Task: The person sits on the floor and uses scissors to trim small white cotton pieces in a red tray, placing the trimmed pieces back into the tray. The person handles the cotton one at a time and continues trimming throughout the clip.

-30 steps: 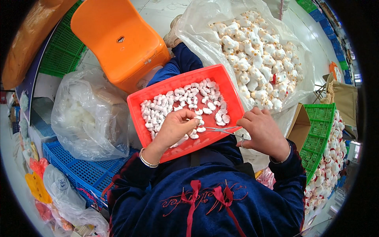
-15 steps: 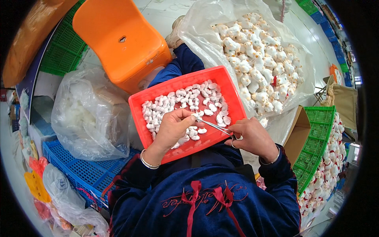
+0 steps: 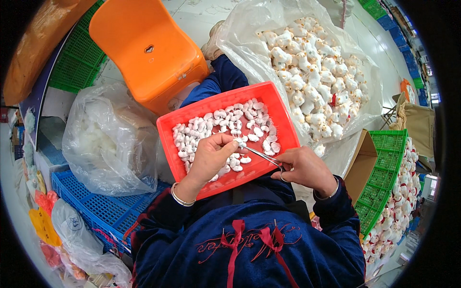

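Note:
A red plastic tray (image 3: 284, 126) rests on my lap, holding many small white bean-shaped plush pieces (image 3: 196, 128). Over its near middle, my left hand (image 3: 211, 156) pinches one small white plush piece (image 3: 239, 141) between thumb and fingertips. My right hand (image 3: 308, 168) is at the tray's right edge, its fingers in the ring handles of slim metal forceps (image 3: 263, 155). The forceps' long jaws point left, and their tip meets the piece at my left fingertips. Whether the tip is inside the piece or only against it, I cannot tell.
A clear bag of white plush toys (image 3: 312, 72) lies beyond the tray at right. An orange chair (image 3: 144, 53) stands far left. Left are a bag of white stuffing (image 3: 108, 139) and a blue crate (image 3: 110, 204); right, a cardboard box (image 3: 361, 165) and green crate (image 3: 384, 168).
The forceps' jaws and handles have come closer together as my right fingers closed. My left hand has stayed nearly in place with the plush piece.

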Demonstrator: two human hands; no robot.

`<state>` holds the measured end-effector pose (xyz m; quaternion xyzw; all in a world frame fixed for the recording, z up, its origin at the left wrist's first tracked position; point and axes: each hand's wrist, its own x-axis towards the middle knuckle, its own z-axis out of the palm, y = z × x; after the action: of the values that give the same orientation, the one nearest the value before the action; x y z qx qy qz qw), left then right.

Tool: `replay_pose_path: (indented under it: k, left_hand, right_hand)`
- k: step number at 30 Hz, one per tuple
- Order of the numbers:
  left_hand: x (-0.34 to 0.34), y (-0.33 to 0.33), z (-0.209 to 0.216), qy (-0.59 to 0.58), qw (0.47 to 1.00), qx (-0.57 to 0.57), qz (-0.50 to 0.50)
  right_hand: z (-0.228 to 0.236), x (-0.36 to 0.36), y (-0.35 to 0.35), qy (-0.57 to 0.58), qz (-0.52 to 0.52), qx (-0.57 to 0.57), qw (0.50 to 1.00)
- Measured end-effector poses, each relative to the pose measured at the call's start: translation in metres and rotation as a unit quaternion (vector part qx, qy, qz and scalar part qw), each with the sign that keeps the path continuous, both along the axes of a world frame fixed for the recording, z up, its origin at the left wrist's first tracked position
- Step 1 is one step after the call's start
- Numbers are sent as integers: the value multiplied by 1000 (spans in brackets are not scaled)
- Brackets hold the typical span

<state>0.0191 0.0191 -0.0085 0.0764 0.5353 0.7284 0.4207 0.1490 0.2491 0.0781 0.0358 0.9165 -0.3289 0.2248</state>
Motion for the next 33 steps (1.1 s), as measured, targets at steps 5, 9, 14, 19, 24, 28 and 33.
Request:
replay_pose_path:
  k: [5, 9, 14, 19, 24, 28, 33]
  left_hand:
    - [-10, -9, 0, -36, 998, -24, -54]
    - [3, -1, -5, 40, 999, 13, 8]
    - [-5, -3, 5, 22, 999, -24, -42]
    - [-7, -4, 3, 31, 999, -19, -15]
    - [-12, -8, 8, -44, 998, -30, -33]
    - [-11, -11, 6, -68, 997, -22, -33]
    - [-15, -16, 6, -76, 995, -13, -71]
  right_hand:
    - [-17, 1, 3, -5, -60, -151, 987]
    - [-13, 0, -2, -23, -92, -155, 983]
    - [-19, -6, 3, 28, -20, -113, 993]
    - [-19, -8, 7, -6, -18, -99, 995]
    - [-21, -6, 8, -23, -54, -183, 981]
    - [-23, -7, 11, -40, -47, -203, 977]
    - [-27, -8, 19, -59, -23, -219, 974]
